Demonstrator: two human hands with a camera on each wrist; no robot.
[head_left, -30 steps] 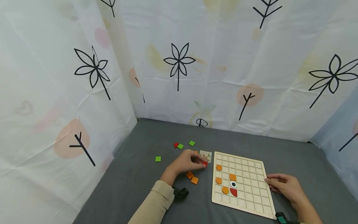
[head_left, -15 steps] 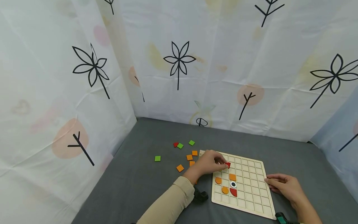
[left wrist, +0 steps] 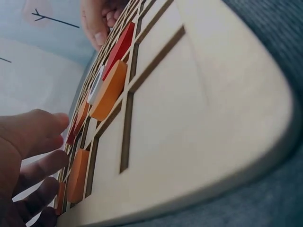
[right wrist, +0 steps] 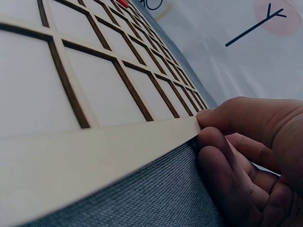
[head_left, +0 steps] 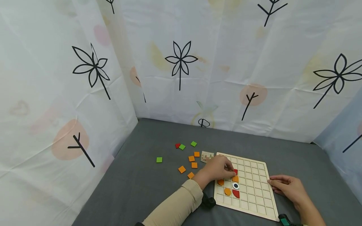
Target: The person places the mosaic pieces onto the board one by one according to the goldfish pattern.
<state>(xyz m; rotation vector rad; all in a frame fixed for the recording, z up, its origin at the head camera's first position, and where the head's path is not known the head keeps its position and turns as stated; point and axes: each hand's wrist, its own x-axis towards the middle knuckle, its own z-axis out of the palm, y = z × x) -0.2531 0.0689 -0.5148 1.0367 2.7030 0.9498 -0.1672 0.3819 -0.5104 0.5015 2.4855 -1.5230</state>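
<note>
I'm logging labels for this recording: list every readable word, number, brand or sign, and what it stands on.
No readable text anywhere.
Small card: printed grid; any lettering too small to read.
Wrist device: teal patch; any marking too small to read.
Board and backdrop: no lettering visible.

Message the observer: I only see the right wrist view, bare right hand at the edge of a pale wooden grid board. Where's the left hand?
Observer: The bare left hand grips a flat red piece at the pale wooden grid board.
Operator: What's beside that piece?
Observer: A flat orange square, on its near side.
Operator: Anything loose?
Observer: Three flat green squares lie on grey cloth, left of the board.
</note>
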